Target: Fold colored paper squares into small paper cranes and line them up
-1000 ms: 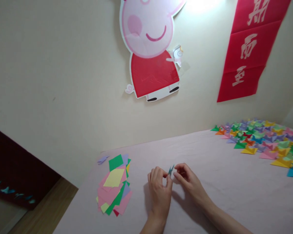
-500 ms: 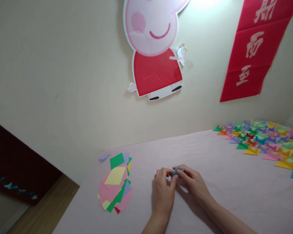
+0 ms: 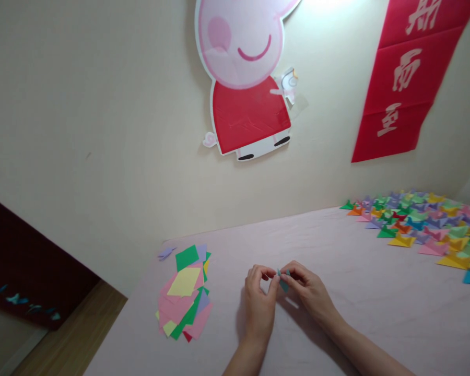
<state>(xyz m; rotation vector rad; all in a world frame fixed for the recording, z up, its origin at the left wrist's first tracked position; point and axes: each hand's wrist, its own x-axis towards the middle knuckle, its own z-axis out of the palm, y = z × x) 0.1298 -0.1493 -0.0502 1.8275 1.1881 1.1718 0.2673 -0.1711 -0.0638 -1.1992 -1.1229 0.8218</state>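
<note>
A small blue-green piece of folded paper (image 3: 284,285) is held just above the pale cloth, between my two hands. My right hand (image 3: 308,288) pinches it from the right, thumb and fingers together. From the left, my left hand (image 3: 261,295) closes its thumb and forefinger at the paper's pointed tip. Fingers cover much of the paper, so its full shape is hidden. Left of my hands lies a loose pile of coloured paper sheets (image 3: 183,308), pink, green, yellow and purple.
Many folded paper figures (image 3: 401,239) stand in rows at the right. A folded purple paper (image 3: 166,254) lies beyond the pile. The pale cloth-covered surface (image 3: 235,344) meets a wall with a pig cutout (image 3: 250,115) and a red banner (image 3: 399,89).
The folded paper has turned in my fingers and now points downward. My left fingertips have shifted slightly to its upper tip. The view has moved a little.
</note>
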